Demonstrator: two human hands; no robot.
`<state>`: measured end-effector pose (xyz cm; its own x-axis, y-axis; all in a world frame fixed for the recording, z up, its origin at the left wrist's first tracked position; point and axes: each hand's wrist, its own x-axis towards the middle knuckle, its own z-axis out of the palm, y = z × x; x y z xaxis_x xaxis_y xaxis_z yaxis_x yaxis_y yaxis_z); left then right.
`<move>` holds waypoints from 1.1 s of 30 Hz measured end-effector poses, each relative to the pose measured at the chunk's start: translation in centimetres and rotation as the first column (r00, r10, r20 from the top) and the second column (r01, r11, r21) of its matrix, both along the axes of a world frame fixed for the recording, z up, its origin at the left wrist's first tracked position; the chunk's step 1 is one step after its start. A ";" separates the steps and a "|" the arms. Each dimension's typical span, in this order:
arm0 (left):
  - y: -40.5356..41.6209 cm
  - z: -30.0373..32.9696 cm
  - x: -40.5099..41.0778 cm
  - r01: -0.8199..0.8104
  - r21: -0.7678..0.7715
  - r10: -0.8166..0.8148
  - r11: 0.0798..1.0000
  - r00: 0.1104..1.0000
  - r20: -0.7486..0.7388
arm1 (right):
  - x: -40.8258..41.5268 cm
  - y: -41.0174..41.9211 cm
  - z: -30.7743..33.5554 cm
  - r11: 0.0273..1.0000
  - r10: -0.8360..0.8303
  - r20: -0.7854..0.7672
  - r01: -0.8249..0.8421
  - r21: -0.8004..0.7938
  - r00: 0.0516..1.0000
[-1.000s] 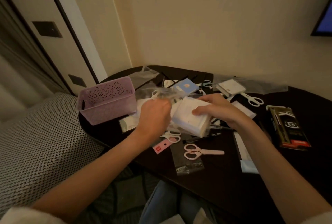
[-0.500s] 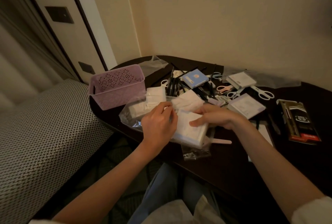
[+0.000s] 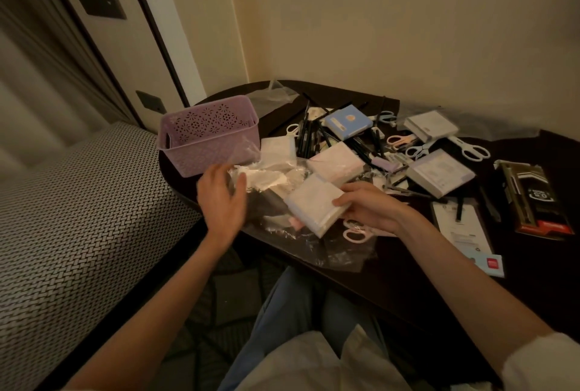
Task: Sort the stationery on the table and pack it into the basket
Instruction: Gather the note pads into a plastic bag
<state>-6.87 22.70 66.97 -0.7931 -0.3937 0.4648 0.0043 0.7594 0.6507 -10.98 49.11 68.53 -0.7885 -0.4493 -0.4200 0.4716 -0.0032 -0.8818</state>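
A dark, glossy, round-edged table (image 3: 392,277) carries one lilac plastic basket (image 3: 209,136) with pierced lattice walls at its left edge, upright and open-topped. Beside it lies crinkled clear plastic wrap (image 3: 266,177). The right hand (image 3: 370,211) pinches one white rectangular notepad block (image 3: 317,205), long axis running toward the table's near edge. The left hand (image 3: 222,199) hovers spread wide, holding nothing.

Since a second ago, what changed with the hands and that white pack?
The left hand has let go of the white pack and drawn back left with fingers spread, now beside the clear plastic bag. The right hand still grips the pack, now out of the bag. The purple basket stays at the table's left edge; scissors and pens look unmoved.
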 end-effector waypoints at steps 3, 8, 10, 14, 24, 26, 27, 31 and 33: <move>-2.8 -1.5 -0.7 -0.076 0.249 0.040 0.965 0.988 0.146 | 0.0 -0.7 -0.3 1.000 0.024 -0.043 -0.025 -0.017 0.999; -2.8 -2.6 -0.2 0.013 0.427 -0.090 0.904 0.983 0.159 | 0.4 -3.2 -1.3 1.000 0.001 -0.099 0.000 0.004 0.995; -2.7 -2.7 -0.3 0.003 0.391 -0.064 0.920 0.988 0.143 | 0.7 -4.2 -1.8 1.000 0.005 -0.134 -0.002 0.025 0.991; -2.6 -2.9 -0.7 -0.010 0.363 -0.037 0.932 0.992 0.123 | 0.6 -5.4 -2.4 1.000 0.014 -0.151 -0.017 -0.023 0.988; -2.5 -3.8 -0.9 -0.090 0.191 0.071 0.977 0.992 0.103 | 0.4 -7.7 -2.8 0.982 0.149 0.006 -0.147 -0.122 0.989; -2.5 -3.7 -0.8 -0.143 0.187 0.124 0.972 0.986 0.109 | 0.5 -7.3 -2.4 0.975 0.195 0.009 -0.193 -0.109 0.981; -2.5 -3.6 -0.8 -0.159 0.185 0.140 0.970 0.984 0.112 | 0.5 -6.9 -2.3 0.976 0.197 0.009 -0.195 -0.101 0.980; -2.0 -3.4 -1.3 -0.164 0.167 0.148 0.972 0.983 0.108 | 0.4 -4.3 -1.1 0.990 0.142 -0.024 -0.142 0.019 0.990; -1.6 -3.4 -1.6 -0.159 0.147 0.146 0.976 0.984 0.099 | 0.5 -2.4 0.2 0.983 0.162 -0.090 -0.153 0.100 0.983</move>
